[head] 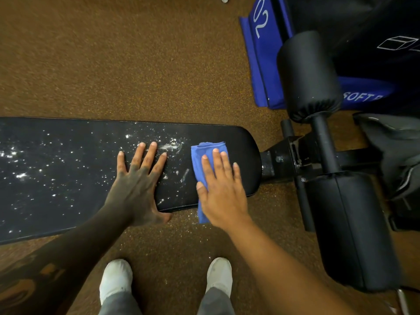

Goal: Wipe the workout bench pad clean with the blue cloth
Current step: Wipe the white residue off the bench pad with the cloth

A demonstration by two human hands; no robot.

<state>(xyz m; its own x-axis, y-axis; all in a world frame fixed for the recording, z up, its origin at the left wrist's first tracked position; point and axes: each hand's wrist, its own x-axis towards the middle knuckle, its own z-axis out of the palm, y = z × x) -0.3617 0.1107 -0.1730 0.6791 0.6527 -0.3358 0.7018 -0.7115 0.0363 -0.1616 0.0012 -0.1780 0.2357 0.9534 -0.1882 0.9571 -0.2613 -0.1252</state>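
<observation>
The bench pad (68,173) runs left to right across the scene, a long black cushion speckled with white droplets or residue over most of its left and middle stretch. At its rounded right end the right hand (221,189) lies flat, fingers spread, pressing the folded blue cloth (200,153) onto the pad; it grips nothing, only pins the cloth under the palm. The cloth's near corner hangs over the pad's near edge. Just to the left, the left hand (138,183) also rests open and flat on the pad, bracing, its fingertips among the specks and its thumb over the near edge. The two hands are apart, a streaked patch of pad between them.

The right end looks clean; nearly everything left of the cloth appears unwiped (so the job seems barely begun). Risks from here: the flat, unclamped hold could let the cloth bunch or slide out during a long stroke, the overhanging corner could drag it off the edge, and the bracing hand may smear residue.
</observation>
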